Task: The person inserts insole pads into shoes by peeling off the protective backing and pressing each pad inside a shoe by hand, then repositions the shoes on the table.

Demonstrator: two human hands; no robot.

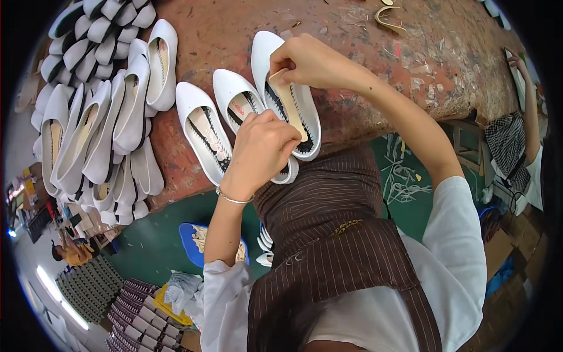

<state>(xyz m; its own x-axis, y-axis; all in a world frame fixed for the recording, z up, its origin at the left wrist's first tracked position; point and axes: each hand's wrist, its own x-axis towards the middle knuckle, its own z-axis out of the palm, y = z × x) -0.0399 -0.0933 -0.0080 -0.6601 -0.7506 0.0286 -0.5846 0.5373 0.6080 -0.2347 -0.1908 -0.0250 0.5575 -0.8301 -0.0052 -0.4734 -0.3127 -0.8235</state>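
Observation:
Three white pointed flat shoes lie side by side at the table's near edge: a left shoe (191, 100), a middle shoe (230, 88) and a right shoe (265, 50). Over the opening of the right shoe is a narrow cream insole (290, 107). My right hand (311, 61) pinches its upper end near the toe. Fingers closed, my left hand (264, 149) grips its lower end by the heel and covers part of the middle shoe. Black stitching lines the inside of the shoes. Pale insole pieces with red print show inside the left and middle ones.
A large pile of white shoes (88, 141) covers the table's left side. Curled cream scraps (390, 20) lie at the back of the worn reddish table (363, 129). Below are a blue basin (189, 240) with cream pieces and white strips (404, 188). Another person's arm (531, 111) shows at right.

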